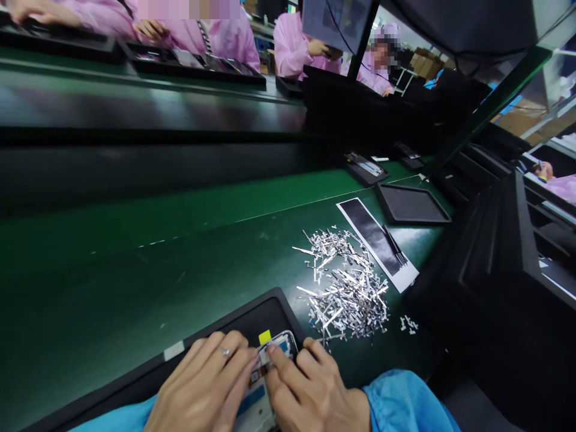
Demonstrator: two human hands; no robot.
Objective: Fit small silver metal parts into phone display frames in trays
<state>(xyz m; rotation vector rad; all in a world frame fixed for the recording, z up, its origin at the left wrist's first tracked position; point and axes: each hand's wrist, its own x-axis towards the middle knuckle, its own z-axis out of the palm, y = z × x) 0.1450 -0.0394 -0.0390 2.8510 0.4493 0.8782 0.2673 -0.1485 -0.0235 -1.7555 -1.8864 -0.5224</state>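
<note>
A phone frame [257, 403] with silvery and blue patches and a yellow tab [265, 337] at its top lies at an angle in a black tray [245, 313]. Along its left side, my left hand [204, 381] wears a ring and has its fingers pressed together against the edge. My right hand [310, 384] is bent around the right side, its index fingertip on the frame's upper part. Both palms and most of the lower frame are hidden. Just beyond the tray's right corner lies a loose pile of small silvery strips [348, 303].
A white-edged black sheet [366, 231] bears several thin dark strips [395, 246]. Behind it are a flat black tray [414, 204] and a smaller tray [366, 170] with a phone part. Dark stacked trays [486, 210] rise on the right. Co-workers in pink [229, 39] sit across the bench.
</note>
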